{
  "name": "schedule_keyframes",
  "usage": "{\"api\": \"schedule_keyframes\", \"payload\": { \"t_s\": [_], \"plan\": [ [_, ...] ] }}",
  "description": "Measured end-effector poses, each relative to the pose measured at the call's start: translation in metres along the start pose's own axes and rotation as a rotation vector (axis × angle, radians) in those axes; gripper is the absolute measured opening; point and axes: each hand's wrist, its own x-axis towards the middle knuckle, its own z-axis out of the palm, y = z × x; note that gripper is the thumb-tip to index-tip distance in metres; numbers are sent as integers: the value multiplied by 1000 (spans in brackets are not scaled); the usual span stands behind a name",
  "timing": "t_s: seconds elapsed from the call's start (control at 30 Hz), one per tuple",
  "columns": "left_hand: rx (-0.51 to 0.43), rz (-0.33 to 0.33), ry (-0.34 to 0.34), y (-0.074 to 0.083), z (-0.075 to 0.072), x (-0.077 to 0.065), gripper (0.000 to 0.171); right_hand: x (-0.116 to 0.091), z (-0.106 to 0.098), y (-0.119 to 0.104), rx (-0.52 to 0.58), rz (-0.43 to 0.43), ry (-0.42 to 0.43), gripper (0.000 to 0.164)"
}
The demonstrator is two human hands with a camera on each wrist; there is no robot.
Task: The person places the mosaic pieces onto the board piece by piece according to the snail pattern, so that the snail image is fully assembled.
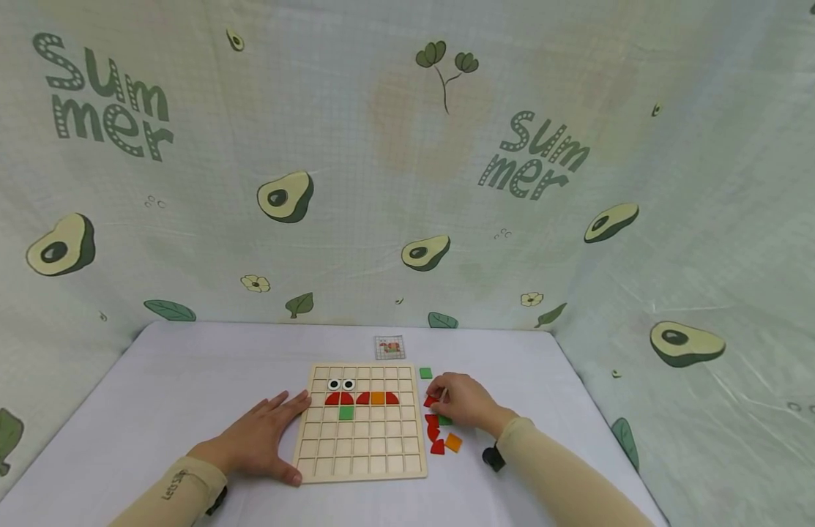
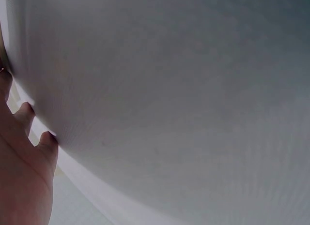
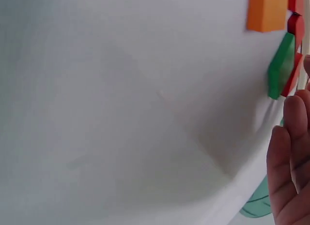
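Wooden gridded board (image 1: pixel 362 429) meets spread left grip (image 1: pixel 258 435); right grip (image 1: pixel 465 400) pinches a red piece (image 1: pixel 429 402).

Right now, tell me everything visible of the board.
The board looks like pale wood, squarish, ridged into a grid. It lies flat on the table, bearing two eyes, four red pieces, an orange square and a green square; its lowest rows are bare. The left grip, spread, touches its left edge.

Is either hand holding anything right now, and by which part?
The right hand pinches a red piece, apparently by its right side; the exact grip is hidden. The left hand holds nothing, spread beside the board.
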Motion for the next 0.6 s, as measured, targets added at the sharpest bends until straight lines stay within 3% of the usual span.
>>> {"api": "schedule_keyframes", "payload": {
  "t_s": [0.2,0.37,0.5,0.6],
  "plan": [
    [2,9,7,0,0,1,134,-1,-6,0,0,-36,-47,26],
    [-6,2,-3,2,-1,0,134,1,-5,-3,-47,-47,-58,20],
    [-7,4,-2,3,-2,-1,133,3,-5,-5,-99,4,-7,23],
    [-5,12,4,2,-3,-1,133,3,-6,-4,-65,38,-3,28]
  ]
}}
